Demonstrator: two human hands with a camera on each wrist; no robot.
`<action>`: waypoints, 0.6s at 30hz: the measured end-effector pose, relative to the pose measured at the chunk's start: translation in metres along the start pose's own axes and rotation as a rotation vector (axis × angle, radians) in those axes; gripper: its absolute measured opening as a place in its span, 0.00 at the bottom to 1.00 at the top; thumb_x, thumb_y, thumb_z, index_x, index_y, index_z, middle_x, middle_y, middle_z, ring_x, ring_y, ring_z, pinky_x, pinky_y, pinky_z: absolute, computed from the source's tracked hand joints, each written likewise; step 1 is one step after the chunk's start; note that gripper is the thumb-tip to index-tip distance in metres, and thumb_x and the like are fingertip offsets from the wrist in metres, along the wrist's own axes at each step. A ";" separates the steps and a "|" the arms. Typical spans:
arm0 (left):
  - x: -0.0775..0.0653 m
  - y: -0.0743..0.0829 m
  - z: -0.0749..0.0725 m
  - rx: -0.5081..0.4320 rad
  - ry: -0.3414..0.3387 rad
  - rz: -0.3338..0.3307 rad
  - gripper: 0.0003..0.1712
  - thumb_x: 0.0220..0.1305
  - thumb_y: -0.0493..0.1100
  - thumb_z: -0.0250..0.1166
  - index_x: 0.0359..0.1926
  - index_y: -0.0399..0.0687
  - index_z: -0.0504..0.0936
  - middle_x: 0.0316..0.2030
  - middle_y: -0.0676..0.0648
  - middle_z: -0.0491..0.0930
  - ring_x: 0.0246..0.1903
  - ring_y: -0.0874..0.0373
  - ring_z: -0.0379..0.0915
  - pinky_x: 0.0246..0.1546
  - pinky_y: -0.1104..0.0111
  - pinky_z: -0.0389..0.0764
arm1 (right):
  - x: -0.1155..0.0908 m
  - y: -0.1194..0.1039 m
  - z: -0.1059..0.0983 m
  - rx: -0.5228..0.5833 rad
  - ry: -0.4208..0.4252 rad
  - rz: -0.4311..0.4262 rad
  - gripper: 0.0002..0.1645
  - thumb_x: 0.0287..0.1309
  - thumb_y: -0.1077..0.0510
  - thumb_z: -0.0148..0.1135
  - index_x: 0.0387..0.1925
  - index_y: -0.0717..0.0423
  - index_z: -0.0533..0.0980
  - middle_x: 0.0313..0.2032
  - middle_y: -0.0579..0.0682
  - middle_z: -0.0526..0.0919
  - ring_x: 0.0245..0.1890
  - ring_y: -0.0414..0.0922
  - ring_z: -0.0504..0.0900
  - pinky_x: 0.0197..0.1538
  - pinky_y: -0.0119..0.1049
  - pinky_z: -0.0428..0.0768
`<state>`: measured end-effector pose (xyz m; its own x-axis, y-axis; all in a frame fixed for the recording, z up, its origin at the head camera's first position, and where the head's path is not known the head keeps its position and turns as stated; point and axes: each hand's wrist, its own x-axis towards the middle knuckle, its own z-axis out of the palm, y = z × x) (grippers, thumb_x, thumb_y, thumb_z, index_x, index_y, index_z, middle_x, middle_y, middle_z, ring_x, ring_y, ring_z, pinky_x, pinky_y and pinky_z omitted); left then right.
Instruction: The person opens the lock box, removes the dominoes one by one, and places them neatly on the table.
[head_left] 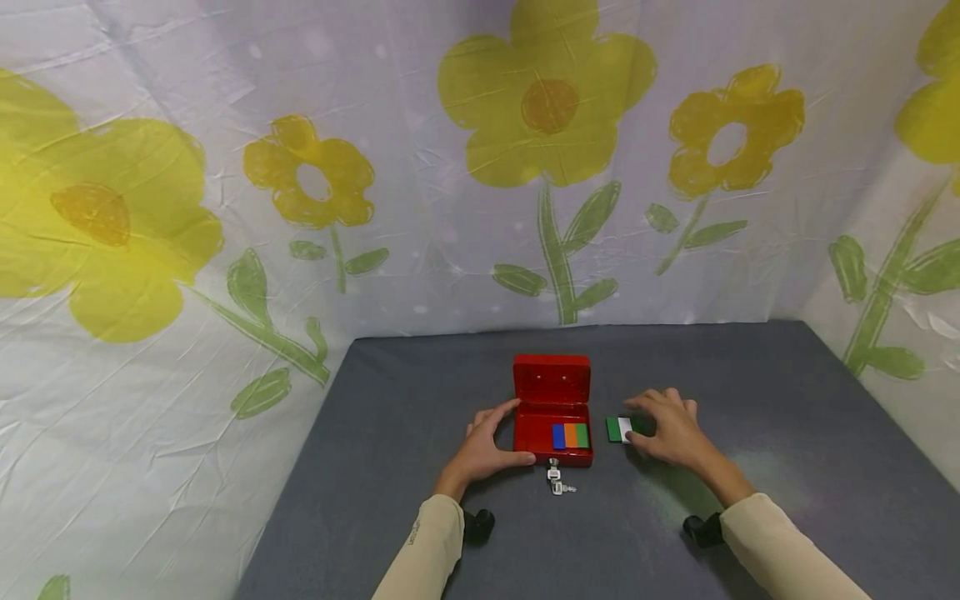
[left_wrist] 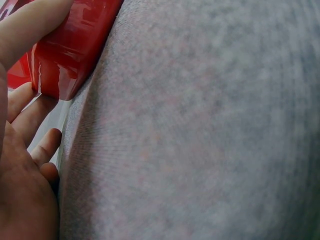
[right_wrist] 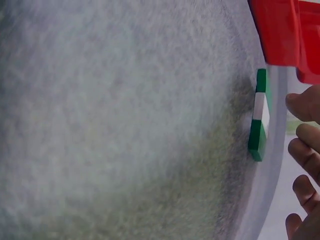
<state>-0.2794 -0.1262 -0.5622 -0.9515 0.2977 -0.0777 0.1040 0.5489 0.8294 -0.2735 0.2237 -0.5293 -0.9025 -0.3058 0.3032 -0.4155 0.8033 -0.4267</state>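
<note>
Head view: lower centre, the red box (head_left: 553, 412) is gripped by the left hand (head_left: 485, 446); rightward, the green-and-white block (head_left: 618, 430) is spanned by the right hand (head_left: 672, 432), fingers (head_left: 648, 404) parted, a pick-up seemingly in hand, needing a pinch.

i see the head camera facing forward and down, well above the grey table (head_left: 360, 467); the wrist cameras (head_left: 478, 527) sit low and close to it, tipped sideways, and all three views share the red box (head_left: 552, 383)
</note>
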 end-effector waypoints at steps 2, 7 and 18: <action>0.000 0.000 0.000 -0.001 0.001 -0.006 0.54 0.45 0.66 0.79 0.73 0.82 0.63 0.72 0.47 0.62 0.70 0.45 0.55 0.65 0.38 0.68 | 0.001 -0.002 0.000 0.006 0.006 -0.006 0.28 0.49 0.56 0.77 0.54 0.57 0.82 0.50 0.55 0.84 0.43 0.49 0.69 0.41 0.45 0.52; 0.001 0.000 0.001 0.004 0.005 -0.010 0.54 0.45 0.66 0.79 0.74 0.82 0.63 0.72 0.46 0.62 0.70 0.46 0.55 0.65 0.38 0.69 | 0.002 -0.009 0.000 0.035 0.015 -0.018 0.27 0.51 0.58 0.76 0.54 0.57 0.82 0.51 0.54 0.84 0.43 0.48 0.69 0.41 0.45 0.51; 0.000 0.001 0.001 -0.003 0.010 -0.020 0.55 0.44 0.66 0.79 0.74 0.81 0.63 0.72 0.47 0.62 0.70 0.45 0.55 0.65 0.37 0.69 | 0.009 -0.029 0.003 0.081 0.047 -0.051 0.28 0.50 0.58 0.77 0.54 0.58 0.82 0.49 0.52 0.85 0.44 0.48 0.69 0.43 0.45 0.52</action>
<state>-0.2788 -0.1247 -0.5620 -0.9562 0.2791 -0.0886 0.0843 0.5522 0.8295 -0.2696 0.1966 -0.5164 -0.8745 -0.3191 0.3652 -0.4702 0.7426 -0.4770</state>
